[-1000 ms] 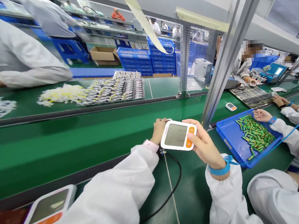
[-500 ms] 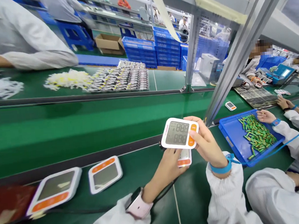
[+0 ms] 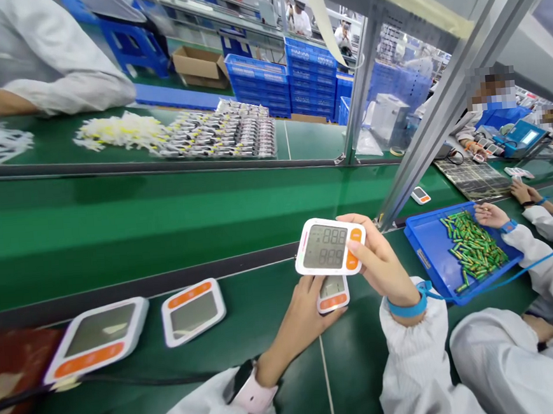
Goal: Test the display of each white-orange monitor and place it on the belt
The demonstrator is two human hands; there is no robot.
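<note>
My right hand (image 3: 381,262), with a blue band at the wrist, grips a white device (image 3: 325,248) by its right side, thumb by the orange buttons. Its grey display shows digits. Just below and left, my left hand (image 3: 303,307) is around a second white device (image 3: 334,294), which lies partly hidden under the first one; the fingertips are covered. On the green bench to the left lie a device with orange buttons along its top (image 3: 193,313) and a larger-looking one (image 3: 96,338) with a dark cable beside it.
A blue tray (image 3: 416,240) of green batteries is at the right, with another person's hand (image 3: 491,215) over it. A metal post (image 3: 441,108) slants up behind. Across the green belt (image 3: 162,209) lie bundled parts (image 3: 232,131). A device corner shows bottom left.
The view has shifted slightly. My left hand and the lower device have moved a little left; my right hand still holds the upper device.
</note>
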